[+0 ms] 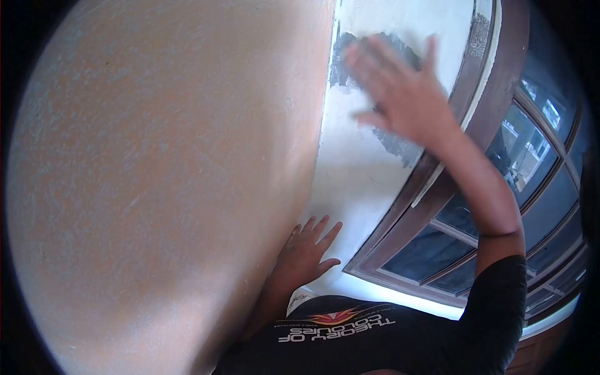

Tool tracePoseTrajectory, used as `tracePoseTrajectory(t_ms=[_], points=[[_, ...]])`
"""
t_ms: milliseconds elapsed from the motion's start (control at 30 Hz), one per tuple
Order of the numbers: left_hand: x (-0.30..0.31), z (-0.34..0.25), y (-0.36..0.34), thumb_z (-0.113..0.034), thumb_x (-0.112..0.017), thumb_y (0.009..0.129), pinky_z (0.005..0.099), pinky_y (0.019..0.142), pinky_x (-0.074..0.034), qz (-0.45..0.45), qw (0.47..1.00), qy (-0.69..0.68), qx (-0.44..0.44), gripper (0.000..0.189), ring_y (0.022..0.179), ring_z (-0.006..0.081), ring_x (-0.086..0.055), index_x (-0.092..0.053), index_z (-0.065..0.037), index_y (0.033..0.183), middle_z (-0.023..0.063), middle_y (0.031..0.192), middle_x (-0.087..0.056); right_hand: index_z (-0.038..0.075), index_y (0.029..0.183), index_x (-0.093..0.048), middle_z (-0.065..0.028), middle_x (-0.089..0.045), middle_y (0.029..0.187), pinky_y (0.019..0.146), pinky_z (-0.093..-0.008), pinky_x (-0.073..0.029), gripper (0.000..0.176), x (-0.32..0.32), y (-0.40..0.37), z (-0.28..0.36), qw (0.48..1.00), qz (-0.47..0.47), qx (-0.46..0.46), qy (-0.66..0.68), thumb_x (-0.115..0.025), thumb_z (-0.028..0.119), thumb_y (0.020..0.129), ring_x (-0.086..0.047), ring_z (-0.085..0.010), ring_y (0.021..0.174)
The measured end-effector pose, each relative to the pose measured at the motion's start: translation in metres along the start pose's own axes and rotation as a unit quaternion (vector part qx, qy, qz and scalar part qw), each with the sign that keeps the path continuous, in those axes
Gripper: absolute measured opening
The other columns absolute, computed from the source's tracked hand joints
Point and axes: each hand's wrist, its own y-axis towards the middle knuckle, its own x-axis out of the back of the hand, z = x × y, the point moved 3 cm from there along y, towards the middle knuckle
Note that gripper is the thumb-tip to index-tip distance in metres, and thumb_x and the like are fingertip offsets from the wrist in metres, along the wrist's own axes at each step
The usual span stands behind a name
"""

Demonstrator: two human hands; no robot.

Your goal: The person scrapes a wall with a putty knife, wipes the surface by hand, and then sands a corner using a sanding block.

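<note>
My right hand (403,97) is raised over the upper part of a narrow white wall strip (340,150), slightly smeared by motion. Its fingers are spread, with nothing seen in them. It overlaps a dark grey, scraped-looking patch (342,69), and a second grey patch (397,149) shows just below the wrist. Lower down, my left hand (307,250) lies with fingers apart against the bottom of the white strip, close to the corner with the peach wall (169,156). Its thumb points right, and it holds nothing.
A brown wooden window frame (431,247) with glass panes (531,147) runs down the right side, beside my right forearm. The peach wall, mottled with pale marks, fills the left. My black printed shirt (350,340) shows at the bottom.
</note>
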Motion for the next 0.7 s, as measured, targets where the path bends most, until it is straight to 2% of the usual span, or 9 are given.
tracePoseTrajectory(t_ms=[100,167,233,300,400,500,567,633,700], points=[[-0.003,-0.001,0.001,-0.047,-0.069,0.090,0.0577,0.118,-0.026,0.007,1.000,-0.009,0.002,0.082,0.146,0.0427,-0.030,-0.033,-0.014,0.155,0.0200,0.159,-0.032,0.015,0.158,-0.028,0.0020,-0.029,0.164,0.110,-0.0796,-0.013,0.091,0.018,0.008,-0.022,0.990,0.007,-0.121,-0.065,-0.044,0.072,0.088,-0.019,-0.0184,0.153],[-0.005,0.001,0.000,-0.047,-0.069,0.089,0.0579,0.118,-0.027,-0.006,1.000,-0.007,0.002,0.082,0.146,0.0427,-0.031,-0.032,-0.015,0.156,0.0197,0.160,-0.031,0.014,0.158,-0.028,-0.0001,-0.031,0.163,0.110,-0.0797,-0.012,0.095,-0.005,-0.010,0.012,0.995,0.006,-0.099,-0.016,-0.044,0.074,0.086,-0.021,-0.0185,0.152],[-0.005,-0.001,-0.002,-0.047,-0.069,0.089,0.0578,0.118,-0.026,-0.001,1.000,-0.005,0.002,0.083,0.146,0.0427,-0.031,-0.032,-0.016,0.156,0.0197,0.160,-0.031,0.013,0.158,-0.028,-0.0020,-0.031,0.162,0.110,-0.0796,-0.010,0.099,-0.025,-0.030,0.055,0.983,0.097,0.152,0.026,-0.045,0.077,0.084,-0.022,-0.0185,0.152],[-0.002,0.000,0.000,-0.047,-0.070,0.089,0.0578,0.118,-0.026,-0.011,1.000,-0.003,0.005,0.083,0.146,0.0428,-0.030,-0.032,-0.016,0.156,0.0197,0.160,-0.031,0.013,0.158,-0.028,-0.0017,-0.030,0.163,0.110,-0.0789,-0.007,0.099,-0.020,-0.023,0.045,0.983,0.094,0.148,0.046,-0.044,0.077,0.084,-0.021,-0.0171,0.152],[-0.004,0.001,0.000,-0.048,-0.070,0.088,0.0568,0.118,-0.027,0.004,1.000,-0.008,0.008,0.084,0.146,0.0427,-0.030,-0.032,-0.014,0.156,0.0204,0.160,-0.031,0.016,0.160,-0.023,-0.0046,-0.026,0.165,0.113,-0.0757,0.001,0.099,0.009,0.002,-0.017,0.992,0.015,-0.123,-0.036,-0.040,0.080,0.086,-0.022,-0.0230,0.153],[-0.003,0.000,0.002,-0.048,-0.070,0.088,0.0555,0.118,-0.027,-0.024,0.999,-0.023,0.006,0.085,0.147,0.0426,-0.029,-0.032,-0.012,0.156,0.0212,0.160,-0.030,0.017,0.160,-0.022,-0.0053,-0.024,0.166,0.112,-0.0763,0.001,0.098,0.013,0.008,-0.043,0.971,0.008,-0.220,-0.094,-0.038,0.080,0.086,-0.020,-0.0233,0.153],[-0.002,0.001,0.000,-0.048,-0.070,0.088,0.0540,0.118,-0.027,-0.034,0.999,-0.027,0.004,0.086,0.147,0.0424,-0.029,-0.031,-0.011,0.156,0.0215,0.160,-0.029,0.017,0.160,-0.021,-0.0041,-0.024,0.166,0.113,-0.0753,0.002,0.100,-0.005,-0.011,-0.011,0.987,-0.054,-0.152,-0.003,-0.040,0.080,0.086,-0.021,-0.0222,0.153],[0.001,-0.001,-0.002,-0.047,-0.071,0.088,0.0537,0.118,-0.027,-0.024,0.999,-0.022,0.007,0.086,0.147,0.0424,-0.029,-0.032,-0.011,0.155,0.0217,0.160,-0.029,0.016,0.160,-0.021,-0.0029,-0.025,0.166,0.115,-0.0741,0.001,0.102,-0.016,-0.028,0.035,0.982,0.118,0.114,0.091,-0.042,0.080,0.084,-0.023,-0.0216,0.153],[0.002,0.001,0.003,-0.047,-0.071,0.088,0.0534,0.119,-0.027,-0.023,1.000,-0.015,0.009,0.086,0.147,0.0425,-0.029,-0.032,-0.010,0.155,0.0219,0.160,-0.029,0.016,0.160,-0.021,-0.0026,-0.026,0.165,0.115,-0.0727,-0.002,0.105,-0.008,-0.025,0.022,0.984,0.106,0.134,0.049,-0.044,0.082,0.081,-0.025,-0.0208,0.152]])
